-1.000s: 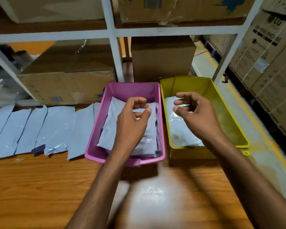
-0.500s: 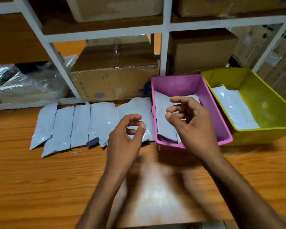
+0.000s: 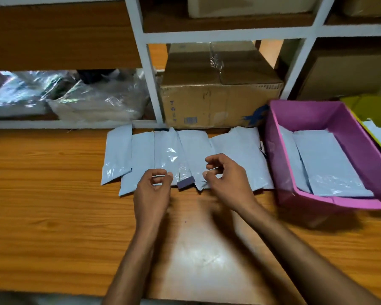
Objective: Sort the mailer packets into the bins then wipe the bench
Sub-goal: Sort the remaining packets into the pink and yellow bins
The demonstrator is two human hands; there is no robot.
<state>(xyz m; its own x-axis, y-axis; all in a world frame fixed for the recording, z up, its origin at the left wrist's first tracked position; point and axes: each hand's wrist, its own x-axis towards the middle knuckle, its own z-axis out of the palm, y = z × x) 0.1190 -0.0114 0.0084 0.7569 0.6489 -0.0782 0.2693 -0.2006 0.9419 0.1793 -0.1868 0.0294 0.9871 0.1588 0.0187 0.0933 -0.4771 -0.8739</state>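
Observation:
Several pale grey mailer packets [image 3: 191, 159] lie overlapped in a row on the wooden bench [image 3: 53, 216], one with a dark purple folded flap [image 3: 185, 182] at its near edge. My left hand [image 3: 152, 194] hovers at the row's near edge, fingers curled and empty. My right hand [image 3: 227, 179] hangs over the packets to the right of the flap, fingers loosely bent, holding nothing. The pink bin [image 3: 295, 194] at the right holds a few packets [image 3: 323, 164]. Only a corner of the yellow bin [image 3: 374, 106] shows at the far right edge.
A white shelf frame [image 3: 150, 84] stands behind the bench. A taped cardboard box [image 3: 218, 95] sits right behind the packets. Clear plastic bags [image 3: 75, 97] fill the shelf at the left. Another box [image 3: 348, 78] stands behind the bins.
The view has swung left from the bins toward the packet row. Both hands have moved from above the bins to the near edge of the packets, still empty.

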